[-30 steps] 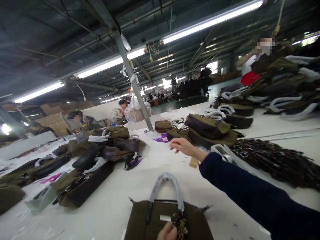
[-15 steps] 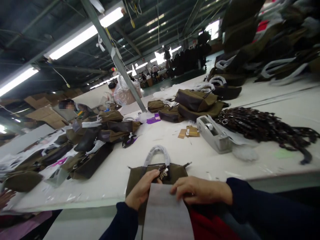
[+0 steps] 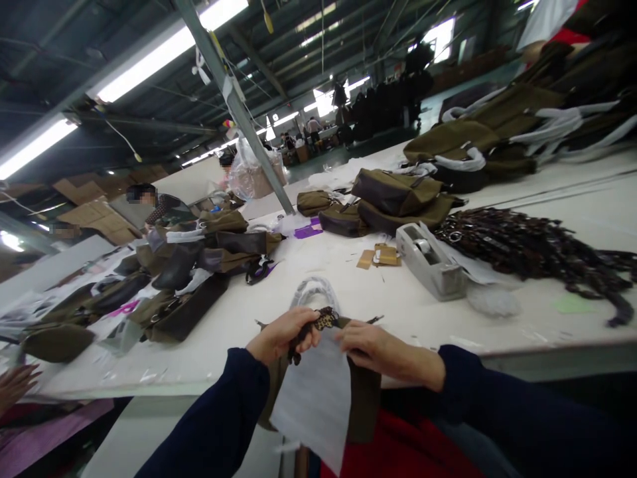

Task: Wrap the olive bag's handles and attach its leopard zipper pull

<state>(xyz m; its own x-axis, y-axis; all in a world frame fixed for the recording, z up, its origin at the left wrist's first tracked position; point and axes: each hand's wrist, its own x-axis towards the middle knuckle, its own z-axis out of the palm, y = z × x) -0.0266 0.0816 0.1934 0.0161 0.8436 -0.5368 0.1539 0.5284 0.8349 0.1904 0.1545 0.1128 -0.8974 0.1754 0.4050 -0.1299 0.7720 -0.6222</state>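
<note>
An olive canvas handbag (image 3: 365,398) hangs in front of me, mostly behind a white sheet of paper (image 3: 313,398). Its handles, wrapped in clear plastic (image 3: 314,293), stick up beyond my hands. My left hand (image 3: 283,336) is shut on a leopard-print charm (image 3: 323,320) with a dark strap at the bag's top edge. My right hand (image 3: 378,352) pinches the upper edge of the sheet, close to the charm. The bag's lower end is hidden by the sheet and the table edge.
A grey tape dispenser (image 3: 428,262) and small tan cards (image 3: 381,256) lie on the white table (image 3: 279,358). A heap of dark straps (image 3: 527,259) lies to the right. Stacked olive bags (image 3: 398,199) fill the far side. A co-worker's hand (image 3: 14,385) shows at the left.
My left hand has risen and closed on the charm, lifting it off the bag. The sheet now hangs tilted across the bag, and the view has shifted slightly.
</note>
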